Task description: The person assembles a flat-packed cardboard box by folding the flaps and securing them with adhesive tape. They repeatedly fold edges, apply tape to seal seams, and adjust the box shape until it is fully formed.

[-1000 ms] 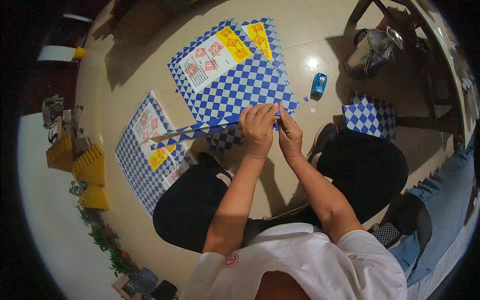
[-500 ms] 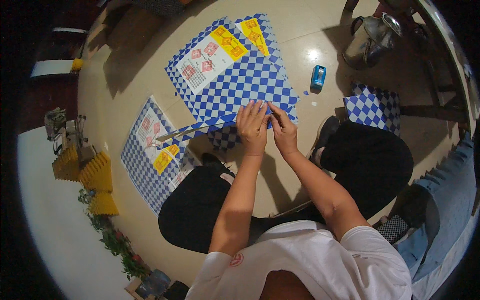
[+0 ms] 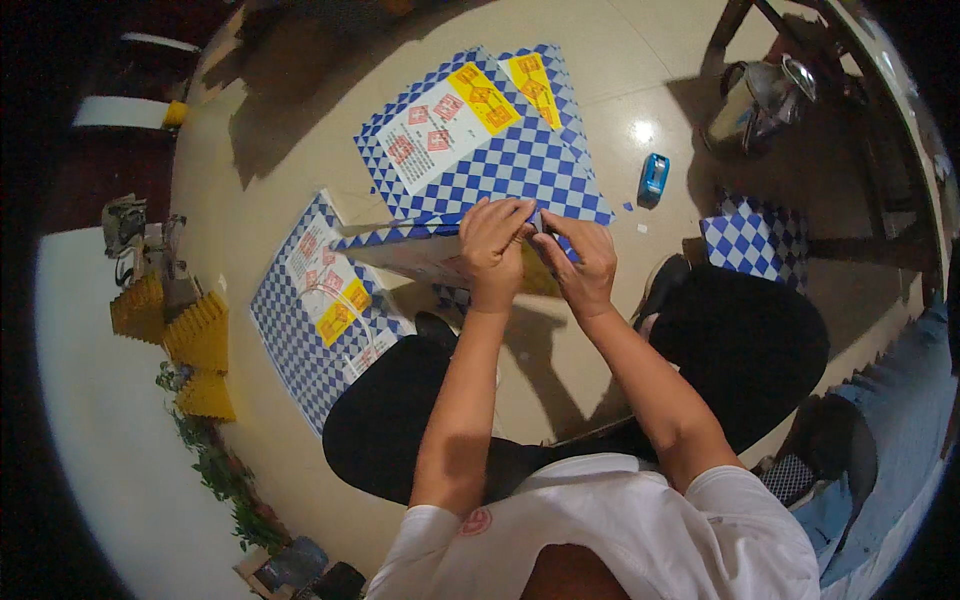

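Support surface: glossy beige tiled floor. Directly on it:
- large blue-and-white checkered sheet with red and yellow printed panels, 12 o'clock;
- second checkered sheet, same print, lying flat at 9 o'clock;
- small blue tape dispenser, 1 o'clock, just beside the large sheet;
- folded checkered piece, 3 o'clock;
- metal kettle, 2 o'clock, possibly standing under a table, edge unclear;
- yellow pleated stacks, far 9 o'clock.

left hand + right hand: pinching checkered sheet edge | blue tape dispenser near
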The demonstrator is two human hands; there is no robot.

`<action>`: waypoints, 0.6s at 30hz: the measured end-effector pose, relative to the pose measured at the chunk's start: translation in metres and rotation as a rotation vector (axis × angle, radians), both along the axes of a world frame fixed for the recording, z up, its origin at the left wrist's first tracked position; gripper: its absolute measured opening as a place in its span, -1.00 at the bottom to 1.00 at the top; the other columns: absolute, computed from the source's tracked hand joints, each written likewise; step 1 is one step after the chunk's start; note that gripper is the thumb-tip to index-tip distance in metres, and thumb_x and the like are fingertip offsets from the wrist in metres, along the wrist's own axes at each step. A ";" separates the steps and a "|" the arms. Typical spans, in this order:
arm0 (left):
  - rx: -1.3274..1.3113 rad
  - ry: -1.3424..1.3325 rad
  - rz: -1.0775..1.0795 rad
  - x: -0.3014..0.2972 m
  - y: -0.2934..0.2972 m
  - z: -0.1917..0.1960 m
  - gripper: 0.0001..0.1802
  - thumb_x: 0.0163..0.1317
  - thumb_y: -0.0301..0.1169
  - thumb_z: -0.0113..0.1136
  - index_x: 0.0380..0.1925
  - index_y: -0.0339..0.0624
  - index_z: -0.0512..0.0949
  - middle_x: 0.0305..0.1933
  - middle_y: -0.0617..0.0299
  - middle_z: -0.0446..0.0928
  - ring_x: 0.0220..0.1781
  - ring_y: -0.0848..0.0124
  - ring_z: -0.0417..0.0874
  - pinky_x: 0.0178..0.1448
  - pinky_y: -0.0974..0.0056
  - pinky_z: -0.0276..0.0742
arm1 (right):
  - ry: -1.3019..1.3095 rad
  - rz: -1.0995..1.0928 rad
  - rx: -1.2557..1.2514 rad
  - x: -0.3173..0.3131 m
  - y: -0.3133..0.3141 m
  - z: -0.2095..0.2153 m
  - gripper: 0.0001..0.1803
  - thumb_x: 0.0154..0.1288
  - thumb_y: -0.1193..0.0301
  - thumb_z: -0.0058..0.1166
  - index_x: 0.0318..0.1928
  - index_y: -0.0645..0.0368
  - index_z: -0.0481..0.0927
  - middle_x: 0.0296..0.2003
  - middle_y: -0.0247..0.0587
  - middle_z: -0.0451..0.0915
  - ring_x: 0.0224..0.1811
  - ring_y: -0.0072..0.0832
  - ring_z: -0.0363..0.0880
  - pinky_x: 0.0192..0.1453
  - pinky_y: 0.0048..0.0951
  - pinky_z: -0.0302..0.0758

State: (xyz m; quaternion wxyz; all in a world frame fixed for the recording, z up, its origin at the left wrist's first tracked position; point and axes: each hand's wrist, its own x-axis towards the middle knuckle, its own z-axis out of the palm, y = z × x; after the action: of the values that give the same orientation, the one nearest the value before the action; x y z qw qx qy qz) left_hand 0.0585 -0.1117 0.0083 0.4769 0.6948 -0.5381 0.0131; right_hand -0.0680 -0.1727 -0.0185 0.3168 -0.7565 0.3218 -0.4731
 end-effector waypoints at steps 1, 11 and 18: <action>0.008 0.039 -0.023 0.003 0.001 0.015 -0.72 0.18 -0.56 0.29 -0.10 -0.11 0.75 -0.09 0.16 0.72 0.09 0.25 0.63 0.39 0.08 0.34 | -0.033 0.017 0.032 0.001 0.001 0.014 -0.67 0.17 0.45 0.37 -0.03 0.12 0.69 -0.20 -0.20 0.69 -0.25 -0.30 0.64 -0.18 -0.38 0.51; -0.179 0.735 -0.148 -0.026 0.034 0.081 -0.81 0.32 -0.45 0.27 -0.12 -0.26 0.72 -0.08 0.13 0.72 0.03 0.32 0.66 0.23 0.22 0.50 | -0.100 0.203 0.218 -0.032 0.041 0.129 -0.76 0.21 0.59 0.32 -0.10 0.22 0.66 -0.29 -0.18 0.55 -0.33 -0.43 0.58 -0.29 -0.49 0.52; -0.317 1.269 -0.426 -0.040 0.051 0.074 -0.79 0.32 -0.36 0.26 -0.16 -0.25 0.57 -0.14 0.01 0.68 -0.02 0.23 0.71 0.36 0.05 0.44 | -0.120 0.330 0.391 -0.050 0.065 0.150 -0.82 0.29 0.60 0.25 -0.09 0.26 0.67 -0.21 -0.31 0.52 -0.20 -0.65 0.57 -0.18 -0.65 0.52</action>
State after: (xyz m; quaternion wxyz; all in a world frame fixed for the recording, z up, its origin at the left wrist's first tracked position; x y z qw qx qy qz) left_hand 0.0181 -0.0607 0.0828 0.7879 0.3691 -0.2711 -0.4118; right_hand -0.1180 -0.1075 0.1320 0.5486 -0.6938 0.2600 -0.3875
